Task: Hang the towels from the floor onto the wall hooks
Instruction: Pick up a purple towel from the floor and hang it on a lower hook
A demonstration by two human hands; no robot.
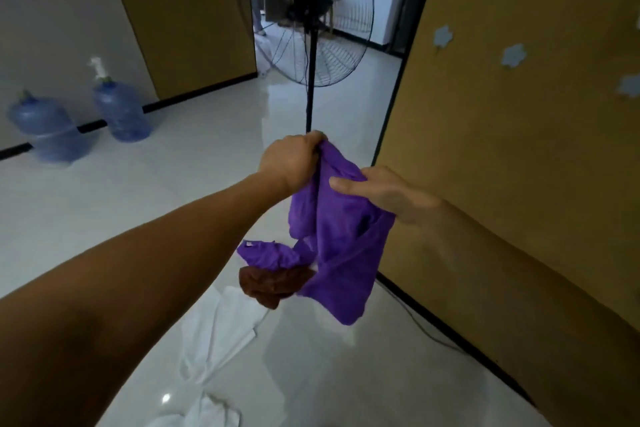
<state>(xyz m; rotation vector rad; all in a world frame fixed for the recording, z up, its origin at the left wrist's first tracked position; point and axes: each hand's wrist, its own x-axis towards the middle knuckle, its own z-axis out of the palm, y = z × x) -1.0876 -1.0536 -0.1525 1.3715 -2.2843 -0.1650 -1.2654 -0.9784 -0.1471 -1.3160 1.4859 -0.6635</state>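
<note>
On the glossy floor (207, 166) lie a purple towel (266, 255), a brown towel (273, 284) and, apparently, white towels (221, 329).

No legible text, brand, number or sign in view. Small pale tag (248, 244) on corner of floor towel (273, 256): too small and blurred, any print unreadable.
</note>
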